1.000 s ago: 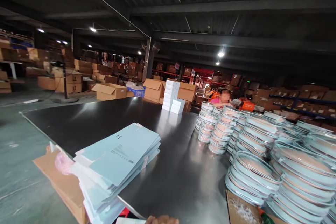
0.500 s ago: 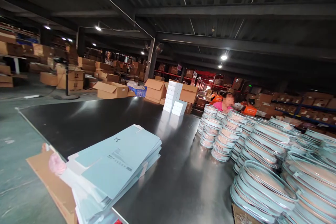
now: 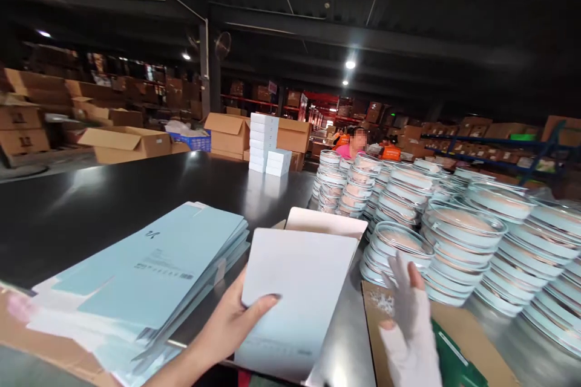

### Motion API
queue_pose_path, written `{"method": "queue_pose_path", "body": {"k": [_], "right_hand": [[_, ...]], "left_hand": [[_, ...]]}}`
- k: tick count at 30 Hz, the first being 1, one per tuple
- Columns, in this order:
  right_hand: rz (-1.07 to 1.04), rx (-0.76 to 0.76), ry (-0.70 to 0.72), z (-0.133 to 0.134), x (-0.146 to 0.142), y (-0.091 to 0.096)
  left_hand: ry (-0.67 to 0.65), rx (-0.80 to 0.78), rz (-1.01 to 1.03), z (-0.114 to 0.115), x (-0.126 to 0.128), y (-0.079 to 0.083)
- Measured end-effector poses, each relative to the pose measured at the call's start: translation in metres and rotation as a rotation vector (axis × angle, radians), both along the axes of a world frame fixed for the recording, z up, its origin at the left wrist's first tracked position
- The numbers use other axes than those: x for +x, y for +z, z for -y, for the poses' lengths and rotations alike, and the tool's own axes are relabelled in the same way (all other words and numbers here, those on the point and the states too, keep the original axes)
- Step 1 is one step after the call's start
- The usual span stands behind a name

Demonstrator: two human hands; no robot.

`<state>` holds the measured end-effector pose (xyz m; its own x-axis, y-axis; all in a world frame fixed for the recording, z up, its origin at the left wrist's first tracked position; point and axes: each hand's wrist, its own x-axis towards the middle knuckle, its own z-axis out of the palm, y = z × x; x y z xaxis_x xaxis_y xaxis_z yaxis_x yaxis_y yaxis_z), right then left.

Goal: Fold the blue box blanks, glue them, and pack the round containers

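Observation:
In my bare left hand [image 3: 233, 317] is a pale blue and white carton [image 3: 299, 290], thumb on its front face and the fingers behind. The carton's top stands open, with a flap [image 3: 324, 222] sticking up at the back. A white glove with bare fingertips covers my right hand [image 3: 411, 320]. Its fingers are apart and hold nothing, above a cardboard sheet [image 3: 492, 338] and in front of stacked round, light blue-rimmed pieces in clear wrap [image 3: 397, 242]. Left of the carton lies a pile of flat light blue cartons [image 3: 167, 260].
The dark shiny table [image 3: 113, 193] carries a stack of small white boxes [image 3: 263, 139] at its far side. More tall stacks of round pieces [image 3: 499, 254] line the right. A green object [image 3: 454, 351] lies on the cardboard. A person in pink [image 3: 351, 148] is beyond the stacks.
Both hands have come into view, the left one with an opened carton. My view has turned to the right and levelled out.

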<state>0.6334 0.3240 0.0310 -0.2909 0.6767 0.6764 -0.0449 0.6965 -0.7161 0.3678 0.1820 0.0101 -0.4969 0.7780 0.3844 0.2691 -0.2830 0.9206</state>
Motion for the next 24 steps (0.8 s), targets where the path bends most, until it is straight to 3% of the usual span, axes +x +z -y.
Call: {"method": "queue_pose_path", "body": {"k": [4,6,9,11,15,19,21,24], "right_hand": [[0.109,-0.073,0.069,-0.002,-0.029,-0.008],[0.128,0.015,0.050,0.003,-0.037,-0.012],[0.034,0.153,0.045,0.011,-0.046,-0.009],[-0.051,0.074,0.081,0.015,-0.050,-0.002],[-0.070,-0.274,0.122,0.024,-0.056,0.005],[-0.156,-0.352,0.058,0.036,-0.059,0.000],[-0.193,-0.319,0.079,0.043,-0.058,0.001],[-0.188,-0.295,0.150,0.048,-0.044,0.006]], "left_hand": [[-0.080,-0.005,0.011,-0.024,0.022,-0.021],[-0.069,0.033,0.016,-0.025,0.029,-0.024],[-0.067,0.198,-0.023,-0.023,0.032,-0.011],[-0.107,0.257,-0.080,-0.025,0.031,0.001],[-0.051,0.187,0.061,-0.029,0.038,0.016],[0.036,0.155,0.237,-0.017,0.052,0.017],[0.007,0.042,0.138,-0.007,0.049,0.014],[-0.047,-0.073,-0.162,0.004,0.026,0.002]]}}
